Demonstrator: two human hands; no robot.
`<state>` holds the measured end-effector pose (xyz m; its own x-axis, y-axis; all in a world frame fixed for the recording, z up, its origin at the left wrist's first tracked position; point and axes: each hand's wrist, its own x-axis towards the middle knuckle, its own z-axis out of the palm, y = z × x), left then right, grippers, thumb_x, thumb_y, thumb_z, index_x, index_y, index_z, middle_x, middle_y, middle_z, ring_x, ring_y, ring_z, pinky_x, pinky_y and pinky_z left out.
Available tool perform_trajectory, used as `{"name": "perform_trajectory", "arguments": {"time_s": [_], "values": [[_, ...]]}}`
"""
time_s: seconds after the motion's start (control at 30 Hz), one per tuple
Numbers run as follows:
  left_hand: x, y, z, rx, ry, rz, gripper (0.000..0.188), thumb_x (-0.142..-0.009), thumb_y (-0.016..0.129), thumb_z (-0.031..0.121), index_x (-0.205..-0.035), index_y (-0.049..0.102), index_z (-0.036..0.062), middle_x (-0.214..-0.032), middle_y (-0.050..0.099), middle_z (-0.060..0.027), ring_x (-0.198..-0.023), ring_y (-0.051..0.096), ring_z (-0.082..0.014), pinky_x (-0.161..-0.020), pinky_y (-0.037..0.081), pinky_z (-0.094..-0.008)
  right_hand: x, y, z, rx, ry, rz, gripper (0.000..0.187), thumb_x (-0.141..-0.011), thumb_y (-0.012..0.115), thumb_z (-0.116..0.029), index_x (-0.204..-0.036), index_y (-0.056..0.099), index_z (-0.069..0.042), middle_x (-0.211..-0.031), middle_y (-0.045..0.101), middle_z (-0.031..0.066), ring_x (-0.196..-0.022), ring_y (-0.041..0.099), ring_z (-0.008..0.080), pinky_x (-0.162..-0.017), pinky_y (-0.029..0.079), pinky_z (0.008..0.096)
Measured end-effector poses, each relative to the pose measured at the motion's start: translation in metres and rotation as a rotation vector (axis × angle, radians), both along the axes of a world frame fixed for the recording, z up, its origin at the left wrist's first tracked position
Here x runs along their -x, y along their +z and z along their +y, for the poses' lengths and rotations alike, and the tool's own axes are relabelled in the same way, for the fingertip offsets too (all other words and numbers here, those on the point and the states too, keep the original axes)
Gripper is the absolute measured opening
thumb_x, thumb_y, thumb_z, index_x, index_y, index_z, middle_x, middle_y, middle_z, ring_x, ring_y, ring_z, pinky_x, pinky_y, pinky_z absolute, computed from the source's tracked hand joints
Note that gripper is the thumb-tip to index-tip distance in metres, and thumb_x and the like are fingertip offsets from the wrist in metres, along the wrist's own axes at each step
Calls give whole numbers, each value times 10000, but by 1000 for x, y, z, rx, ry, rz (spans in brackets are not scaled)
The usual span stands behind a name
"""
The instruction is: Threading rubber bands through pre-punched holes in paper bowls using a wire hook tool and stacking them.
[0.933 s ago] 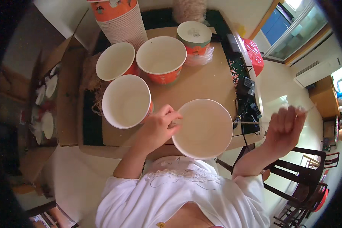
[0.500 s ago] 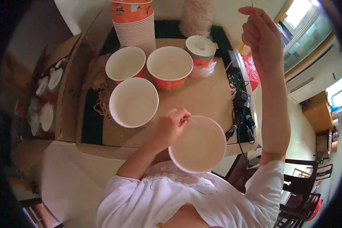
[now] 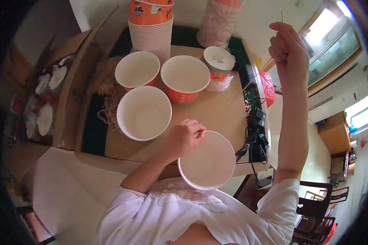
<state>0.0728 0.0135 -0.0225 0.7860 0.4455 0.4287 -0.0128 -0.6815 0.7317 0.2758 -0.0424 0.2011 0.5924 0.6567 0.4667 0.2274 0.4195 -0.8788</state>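
Observation:
A white-lined paper tub [image 3: 206,165] tilts its open mouth up between the table edge and my white shirt. At its upper left rim is my left hand [image 3: 186,138], fingers pinched together; what lies between them is too small to make out. My right hand [image 3: 288,47] is raised high at the far right, the arm stretched out. A thin light strand [image 3: 281,17] sticks up from its closed thumb and forefinger. Left of centre stand three open tubs: the nearest tub [image 3: 144,113], the back left tub [image 3: 138,70] and the orange back right tub [image 3: 185,75].
Tall stacks of nested tubs [image 3: 151,36] and wrapped tubs [image 3: 220,22] rise at the back. An upturned tub [image 3: 219,59] stands near the right. Brown cords [image 3: 110,108] lie at left, beside a cardboard box [image 3: 75,81]. Black adapters and cables [image 3: 255,134] line the right edge.
My right hand sits lower and farther right in view, still pinching the strand. My left hand stays by the tub's rim. The whole view has shifted slightly.

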Motion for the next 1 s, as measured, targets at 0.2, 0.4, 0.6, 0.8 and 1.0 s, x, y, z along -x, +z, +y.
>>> {"name": "perform_trajectory", "arguments": {"time_s": [0.2, 0.4, 0.6, 0.8, 1.0], "values": [[-5, -1, 3, -78, 35, 14, 35, -764, 648, 75, -780, 646, 44, -748, 621, -92, -709, 614, -271, -633, 508, -375, -16, -3, -12, -40, 42, 38, 214, -930, 481, -96, -1014, 604, 58, -605, 277, -71, -511, 251, 27, -440, 201, 197], [-24, -1, 11, -143, 172, 87, 151, -779, 656, 81, -921, 624, 41, -800, 618, -87, -763, 613, -277, -675, 501, -384, 18, 2, -34, -68, 134, -27, 272, -948, 470, -154, -1056, 580, 70, -628, 290, -59, -528, 268, 30, -459, 224, 195], [5, 35, -24, -265, -127, -42, 260, -768, 657, 81, -1007, 553, 68, -975, 562, -133, -876, 577, -296, -760, 487, -405, 88, -38, -77, -96, -93, -8, 243, -972, 419, -190, -928, 530, 21, -622, 393, -5, -497, 324, 71, -448, 259, 223], [3, 10, -63, -147, -266, 113, 449, -806, 653, 203, -1202, 520, 40, -1101, 565, -135, -979, 572, -289, -812, 495, -375, 133, -91, -120, -200, 727, 341, 153, -908, 544, -61, -835, 618, 51, -629, 517, 136, -484, 465, 221, -458, 386, 370], [17, 6, -40, -282, -335, 149, 401, -806, 625, 167, -1174, 544, 28, -1082, 584, -139, -986, 581, -281, -815, 499, -367, 141, -163, -141, 231, 964, 414, 210, -881, 565, -96, -781, 667, 58, -790, 604, 166, -777, 556, 281, -712, 427, 372]]}}
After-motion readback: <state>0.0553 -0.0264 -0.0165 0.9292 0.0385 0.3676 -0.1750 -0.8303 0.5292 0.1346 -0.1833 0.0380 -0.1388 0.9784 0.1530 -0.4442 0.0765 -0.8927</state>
